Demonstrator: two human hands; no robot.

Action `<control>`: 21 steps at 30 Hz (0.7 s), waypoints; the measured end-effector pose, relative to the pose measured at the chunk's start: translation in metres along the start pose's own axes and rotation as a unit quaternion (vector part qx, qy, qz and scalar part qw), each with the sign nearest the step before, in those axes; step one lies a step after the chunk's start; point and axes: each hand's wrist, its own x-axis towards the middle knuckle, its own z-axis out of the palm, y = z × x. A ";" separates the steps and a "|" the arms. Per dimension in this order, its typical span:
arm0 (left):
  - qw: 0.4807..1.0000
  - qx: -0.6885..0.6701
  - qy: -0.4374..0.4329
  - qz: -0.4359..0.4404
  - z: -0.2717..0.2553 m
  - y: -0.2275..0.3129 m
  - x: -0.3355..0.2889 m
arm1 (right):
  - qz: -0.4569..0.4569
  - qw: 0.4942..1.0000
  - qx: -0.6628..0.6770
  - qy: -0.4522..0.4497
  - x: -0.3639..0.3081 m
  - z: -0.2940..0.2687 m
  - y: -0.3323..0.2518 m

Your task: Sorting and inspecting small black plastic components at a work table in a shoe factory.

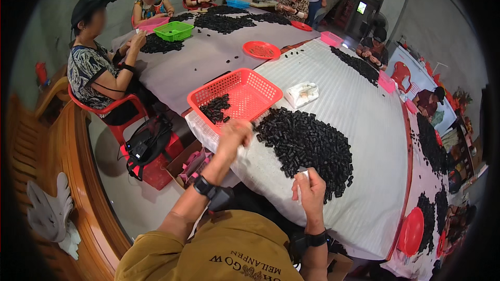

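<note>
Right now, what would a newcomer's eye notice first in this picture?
First, the big heap of small black pieces on the white-covered table, just ahead of the person's hands. Next, the red basket at the table's near-left edge, holding a few such pieces, with the left hand beside it.

Green basket [174, 30], red round trays [261, 50]

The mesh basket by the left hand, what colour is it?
Red basket, clearest in the head view.

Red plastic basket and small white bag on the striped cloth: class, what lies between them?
In the head view, only bare white striped cloth separates the red plastic basket from the small white bag.
</note>
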 end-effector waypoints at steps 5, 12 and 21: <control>0.975 0.099 0.141 0.137 -0.005 0.004 0.023 | -0.031 0.999 0.010 0.041 0.002 -0.006 -0.010; 0.857 0.474 -0.066 0.192 0.031 -0.080 0.017 | -0.058 0.997 -0.004 0.053 -0.002 -0.010 -0.011; 0.739 0.626 -0.107 0.227 0.031 -0.114 0.024 | -0.055 0.998 -0.008 0.037 -0.003 -0.007 -0.009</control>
